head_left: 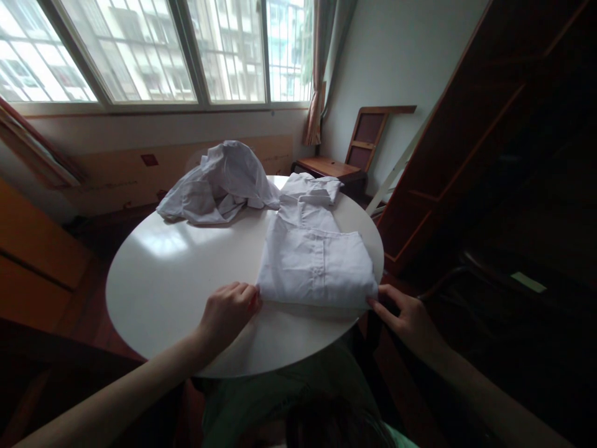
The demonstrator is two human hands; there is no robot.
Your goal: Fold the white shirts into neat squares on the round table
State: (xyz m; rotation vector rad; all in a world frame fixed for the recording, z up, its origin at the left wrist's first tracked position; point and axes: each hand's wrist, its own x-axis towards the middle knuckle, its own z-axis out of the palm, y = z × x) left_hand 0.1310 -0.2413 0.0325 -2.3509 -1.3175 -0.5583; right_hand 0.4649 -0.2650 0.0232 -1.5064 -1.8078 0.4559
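A white garment (319, 264) lies partly folded on the right side of the round white table (186, 267). Its near part forms a flat rectangular bundle with a seam down the middle, and the narrower part runs away toward the far edge. My left hand (232, 309) is closed, pinching the bundle's near left corner. At the near right corner, my right hand (402, 314) grips the cloth between thumb and fingers. Beyond, a second white garment (224, 180) sits in a loose crumpled heap at the table's far left.
Barred windows (153, 56) fill the far wall, with curtains (317, 112) beside them. A small wooden cabinet (329, 167) stands past the table. Dark wooden panelling (448, 149) leans in on the right, and an orange cabinet (37, 249) is at left.
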